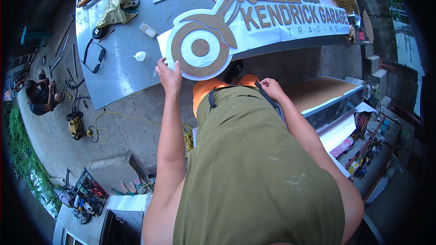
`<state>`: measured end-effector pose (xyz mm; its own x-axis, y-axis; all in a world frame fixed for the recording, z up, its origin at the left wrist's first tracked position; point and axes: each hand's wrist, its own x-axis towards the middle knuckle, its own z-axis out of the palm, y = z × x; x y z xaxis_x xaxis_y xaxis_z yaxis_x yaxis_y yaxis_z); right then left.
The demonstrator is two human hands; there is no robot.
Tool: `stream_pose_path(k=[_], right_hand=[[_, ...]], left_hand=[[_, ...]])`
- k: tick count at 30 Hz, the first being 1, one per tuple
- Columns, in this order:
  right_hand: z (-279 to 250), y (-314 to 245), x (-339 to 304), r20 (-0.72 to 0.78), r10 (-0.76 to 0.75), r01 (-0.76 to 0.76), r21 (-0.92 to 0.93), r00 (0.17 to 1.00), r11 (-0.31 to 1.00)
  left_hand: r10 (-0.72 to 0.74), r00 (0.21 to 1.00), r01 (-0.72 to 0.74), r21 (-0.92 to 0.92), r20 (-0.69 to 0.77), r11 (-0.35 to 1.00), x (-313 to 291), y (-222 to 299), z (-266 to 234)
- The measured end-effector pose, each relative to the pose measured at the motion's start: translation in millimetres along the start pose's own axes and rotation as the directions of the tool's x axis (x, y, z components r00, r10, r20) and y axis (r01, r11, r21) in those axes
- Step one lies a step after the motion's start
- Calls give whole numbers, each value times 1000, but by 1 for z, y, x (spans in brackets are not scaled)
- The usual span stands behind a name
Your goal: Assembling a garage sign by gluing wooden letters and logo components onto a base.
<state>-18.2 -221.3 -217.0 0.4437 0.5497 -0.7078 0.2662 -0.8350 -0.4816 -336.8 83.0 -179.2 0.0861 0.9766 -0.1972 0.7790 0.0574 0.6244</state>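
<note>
A cut-out sign with a brown motorcycle shape and raised brown letters on a white backing lies along the table's near edge. My left hand is at the lower left rim of its round wheel, thumb and fingers apart, over the corner of white paper underneath. Whether the fingertips press on the sign or only on the paper, I cannot tell. My right hand is down by my waist, its fingers curled at a black strap beside my olive top.
On the grey table lie dark glasses, a small white nozzle bottle, a pale block and a cloth. A yellow cord crosses the floor. A person crouches at far left. A brown-topped bench stands right.
</note>
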Motion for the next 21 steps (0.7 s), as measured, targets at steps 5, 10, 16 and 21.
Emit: stream_pose_path(k=[5, 10, 16, 21], right_hand=[[-1, -6, -2, 2, 16, -16, 4, 1000, 1000], [-2, -6, -4, 2, 13, -13, 6, 1000, 1000], [-1, 1, -3, 12, 25, -25, 18, 1000, 1000], [-3, -3, -5, 17, 12, -12, 12, 1000, 1000]], left_hand=[[7, 1000, -7, 12, -19, 1000, 5, 4, 10], [-22, 1000, 22, 27, -18, 999, 4, 6, 17], [-32, 999, 31, 35, 17, 999, 0, 3, 14], [-33, 999, 33, 34, -7, 999, 0, 0, 16]])
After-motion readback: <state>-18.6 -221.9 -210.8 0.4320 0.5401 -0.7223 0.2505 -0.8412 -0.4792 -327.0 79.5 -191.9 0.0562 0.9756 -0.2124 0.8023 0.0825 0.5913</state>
